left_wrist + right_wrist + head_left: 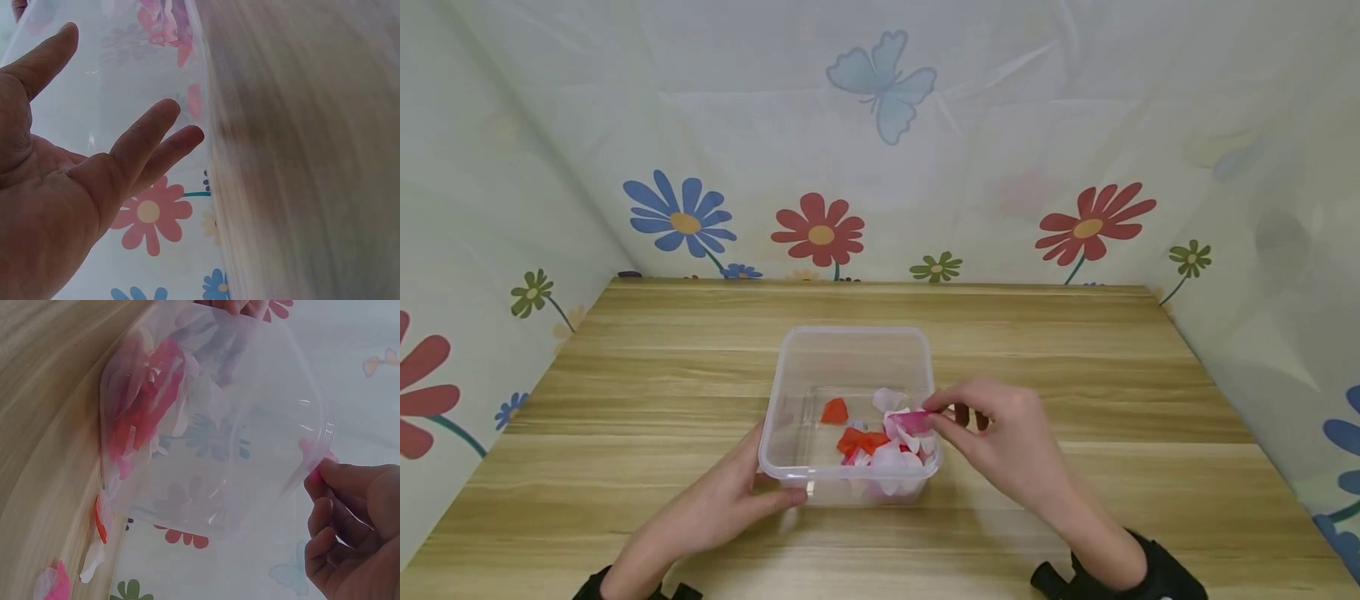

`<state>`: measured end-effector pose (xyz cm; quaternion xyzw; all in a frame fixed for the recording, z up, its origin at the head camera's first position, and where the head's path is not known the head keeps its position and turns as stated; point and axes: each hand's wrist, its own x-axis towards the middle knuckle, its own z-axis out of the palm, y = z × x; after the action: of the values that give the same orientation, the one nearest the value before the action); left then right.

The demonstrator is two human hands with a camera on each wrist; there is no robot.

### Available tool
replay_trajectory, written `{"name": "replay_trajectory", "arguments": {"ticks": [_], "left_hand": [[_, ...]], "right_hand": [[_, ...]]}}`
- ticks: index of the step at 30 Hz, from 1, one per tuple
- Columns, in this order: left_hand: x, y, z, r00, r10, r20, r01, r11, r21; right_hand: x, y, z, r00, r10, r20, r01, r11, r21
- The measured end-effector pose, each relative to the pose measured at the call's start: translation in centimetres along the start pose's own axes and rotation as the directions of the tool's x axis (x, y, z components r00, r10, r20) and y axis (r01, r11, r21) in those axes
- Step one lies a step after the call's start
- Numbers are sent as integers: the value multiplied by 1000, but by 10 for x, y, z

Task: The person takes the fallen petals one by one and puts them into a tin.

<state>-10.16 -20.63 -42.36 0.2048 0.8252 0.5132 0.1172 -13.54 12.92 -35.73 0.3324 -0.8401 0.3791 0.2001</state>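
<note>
A clear plastic box stands on the wooden table, with white, pink and orange-red petals heaped in its front right part. One orange petal lies apart from the heap. My right hand pinches a pink petal between thumb and index finger at the box's right rim. Its other fingers curl in. At the box's front left corner is my left hand, thumb along the front and fingers beside the left wall, partly hidden. The left wrist view shows that hand with fingers spread.
The table reaches back to a pale cloth backdrop printed with flowers and a butterfly. A small dark object sits at the far left corner. Several petals show against the wood in the right wrist view.
</note>
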Motion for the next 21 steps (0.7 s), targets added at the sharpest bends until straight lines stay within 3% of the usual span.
{"name": "replay_trajectory", "arguments": {"ticks": [5,12,16,19,21], "left_hand": [[0,0,0,1000,-7,-1,7,1000,5],[1,1,0,1000,-1,-2,1,1000,-5],[2,2,0,1000,4,2,-4,1000,-21],[2,1,1,1000,10,5,-9,1000,-24],[2,1,1,1000,4,3,-4,1000,-23]], "right_hand": [[0,-2,1,999,25,44,-25,1000,7],[3,8,-5,999,18,-30,-19,999,-49],[6,24,-10,995,99,27,-94,987,-132],[6,38,-15,958,229,175,-190,958,-213],[5,48,-17,899,333,286,-260,929,-263]]}}
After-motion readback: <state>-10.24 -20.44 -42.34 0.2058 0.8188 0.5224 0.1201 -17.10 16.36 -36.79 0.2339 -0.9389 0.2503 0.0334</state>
